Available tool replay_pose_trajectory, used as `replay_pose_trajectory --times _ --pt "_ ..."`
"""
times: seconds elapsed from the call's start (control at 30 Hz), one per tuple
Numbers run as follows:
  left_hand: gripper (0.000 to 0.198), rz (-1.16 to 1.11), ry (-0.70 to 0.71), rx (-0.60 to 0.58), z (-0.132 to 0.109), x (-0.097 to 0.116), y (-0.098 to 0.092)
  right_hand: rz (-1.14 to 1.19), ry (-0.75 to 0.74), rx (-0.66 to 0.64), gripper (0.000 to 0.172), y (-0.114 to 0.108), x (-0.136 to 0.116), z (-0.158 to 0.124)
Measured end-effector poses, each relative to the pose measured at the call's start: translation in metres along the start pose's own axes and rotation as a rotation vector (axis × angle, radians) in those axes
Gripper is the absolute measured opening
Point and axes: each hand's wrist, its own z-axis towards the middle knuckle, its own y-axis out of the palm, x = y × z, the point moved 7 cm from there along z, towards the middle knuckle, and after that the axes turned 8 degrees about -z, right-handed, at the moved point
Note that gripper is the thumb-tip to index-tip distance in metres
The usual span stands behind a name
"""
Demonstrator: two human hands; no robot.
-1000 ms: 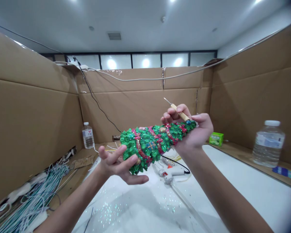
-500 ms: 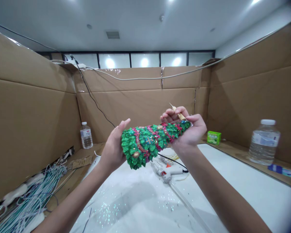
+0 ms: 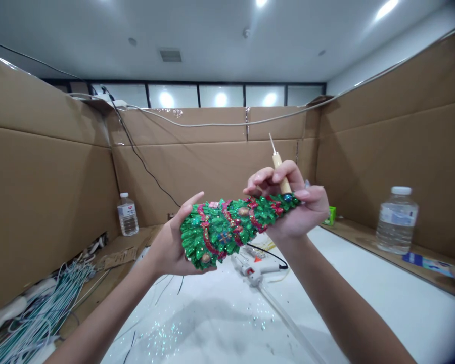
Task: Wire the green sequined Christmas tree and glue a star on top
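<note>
A small glittery green Christmas tree (image 3: 227,227) with red garlands and small baubles lies on its side in the air above the white table (image 3: 364,298). My left hand (image 3: 172,242) cups its wide base, fingers curled around it. My right hand (image 3: 291,202) holds the narrow tip of the tree and also pinches a wooden-handled awl (image 3: 278,169), its metal point up and its handle nearly upright.
A glue gun (image 3: 256,273) with a long glue stick lies on the table below the tree. Water bottles stand at the left (image 3: 128,214) and right (image 3: 396,220). A green box (image 3: 330,215) sits behind my right hand. Bundled wires (image 3: 34,313) pile at lower left. Cardboard walls surround the table.
My left hand went from open under the tree to cupping its base. The awl swung from slanting left to nearly upright. The tree shifted slightly left and down.
</note>
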Motion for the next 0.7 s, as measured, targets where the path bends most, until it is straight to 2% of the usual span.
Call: replay_pose_trajectory --times 0.07,0.13,0.23,0.33,0.4,0.5,0.53,0.7 --pt "0.112 -0.132 -0.025 -0.05 -0.003 -0.006 0.003 0.017 0.004 -0.02 0.019 0.001 0.001 0.001" --pt "0.114 -0.152 -0.002 -0.046 -0.005 -0.008 0.003 0.028 0.015 -0.023 0.019 0.0 0.003 0.001" --pt "0.112 -0.015 0.114 0.007 -0.005 -0.001 -0.004 0.03 0.055 0.008 0.019 -0.004 0.011 0.003" --pt "0.101 0.243 0.221 0.052 -0.008 0.01 -0.009 0.028 0.111 0.081 0.019 -0.011 0.02 0.004" --pt "0.09 0.344 0.171 0.106 -0.009 0.011 -0.014 0.044 0.143 0.127 0.018 -0.014 0.025 0.005" --pt "0.071 0.346 0.0 0.171 -0.01 0.003 -0.021 0.095 0.188 0.169 0.017 -0.016 0.03 0.004" --pt "0.066 0.341 -0.018 0.176 -0.011 0.002 -0.021 0.108 0.199 0.176 0.017 -0.016 0.031 0.004" --pt "0.061 0.372 0.127 0.202 -0.008 0.012 -0.022 0.109 0.2 0.159 0.017 -0.013 0.028 0.004"
